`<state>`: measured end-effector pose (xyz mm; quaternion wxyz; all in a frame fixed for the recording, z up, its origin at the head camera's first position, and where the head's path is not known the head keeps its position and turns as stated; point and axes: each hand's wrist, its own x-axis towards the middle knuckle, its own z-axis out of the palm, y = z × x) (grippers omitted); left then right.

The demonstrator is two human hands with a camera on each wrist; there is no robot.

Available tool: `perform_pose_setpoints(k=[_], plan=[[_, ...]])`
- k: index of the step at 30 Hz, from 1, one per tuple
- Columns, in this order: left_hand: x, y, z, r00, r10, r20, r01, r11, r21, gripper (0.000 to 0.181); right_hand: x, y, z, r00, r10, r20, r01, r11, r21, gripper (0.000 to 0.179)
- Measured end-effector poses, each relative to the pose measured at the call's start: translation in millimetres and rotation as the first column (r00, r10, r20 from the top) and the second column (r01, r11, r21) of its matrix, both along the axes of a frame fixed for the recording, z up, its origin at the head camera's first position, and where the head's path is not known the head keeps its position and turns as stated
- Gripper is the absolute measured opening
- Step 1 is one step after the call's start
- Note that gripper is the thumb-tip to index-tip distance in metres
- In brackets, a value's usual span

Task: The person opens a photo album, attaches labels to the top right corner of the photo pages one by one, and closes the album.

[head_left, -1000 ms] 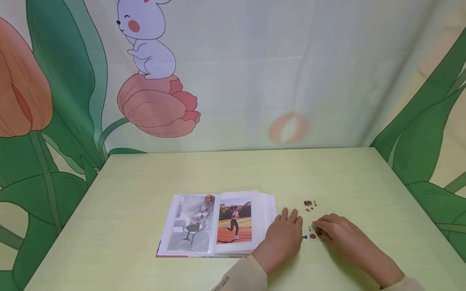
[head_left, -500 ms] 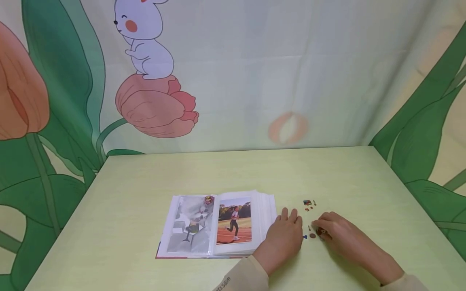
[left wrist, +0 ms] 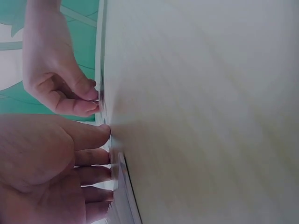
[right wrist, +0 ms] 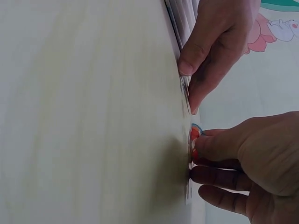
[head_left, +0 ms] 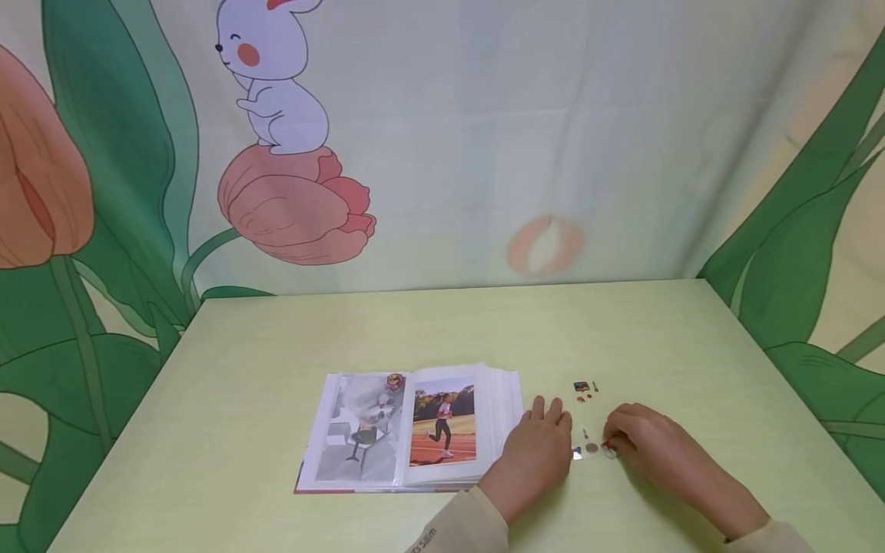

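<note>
A small red-and-blue sticker point(right wrist: 195, 134) is pinched between the thumb and fingers of my right hand point(head_left: 653, 445), low over a clear sticker sheet point(head_left: 588, 458). Part of the sticker is hidden by the fingers, and whether it is fully off the sheet I cannot tell. With fingers extended, my left hand point(head_left: 534, 453) lies flat on the sheet's left side, its thumb point(left wrist: 100, 135) pressing down near the lower edge. Several tiny stickers, including a dark rectangular one point(head_left: 581, 386) and a brown round one point(head_left: 591, 447), show between the hands.
An open photo album point(head_left: 314, 453) lies just left of my left hand. Its right page bears a photo of a runner point(head_left: 443, 422); the left has a grey picture with a round sticker point(head_left: 395, 382). A printed curtain point(head_left: 442, 153) hangs behind the pale table point(head_left: 276, 338).
My right fingertips have shifted slightly right, drawing the sticker with them; a pale, shiny spot now shows where it was dark. The left hand stays in place.
</note>
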<state>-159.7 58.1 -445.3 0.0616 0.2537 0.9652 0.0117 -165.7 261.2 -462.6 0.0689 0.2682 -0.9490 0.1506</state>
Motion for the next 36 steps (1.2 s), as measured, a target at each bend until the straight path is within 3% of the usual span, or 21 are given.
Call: perform_pose_setpoints(k=[6, 20, 21, 27, 28, 36], plan=[[0.1, -1.4, 1.0, 1.0, -0.008, 0.0, 0.008, 1.0, 0.003, 0.045, 0.2, 4.0, 5.0, 0.999, -0.021, 0.049, 0.021, 1.0, -0.003, 0.027], [-2.4, -0.8, 1.7, 0.999, -0.001, 0.033, 0.0, 1.0, 0.023, 0.046, 4.2, 21.5, 9.0, 0.988, 0.029, 0.151, -0.024, 0.999, -0.034, 0.023], [-4.4, 0.1, -4.1, 1.0, -0.001, 0.023, 0.001, 1.0, 0.024, 0.046, 4.5, 22.6, 9.0, 0.986, 0.032, 0.161, -0.026, 0.999, -0.043, 0.023], [-3.9, 1.0, -6.3, 1.0, -0.002, 0.019, 0.001, 1.0, 0.027, 0.046, 7.6, 29.0, 8.0, 0.98, 0.062, 0.189, -0.043, 0.994, -0.102, 0.02], [-1.9, 0.3, -0.4, 1.0, 0.0, 0.031, -0.001, 1.0, 0.026, 0.046, 8.3, 29.9, 7.7, 0.979, 0.067, 0.19, -0.047, 0.993, -0.111, 0.02], [-0.9, 0.4, 3.5, 0.999, 0.005, 0.046, -0.005, 1.0, 0.012, 0.046, 11.3, 34.9, 11.4, 0.964, 0.082, 0.255, -0.045, 0.988, -0.151, 0.025]])
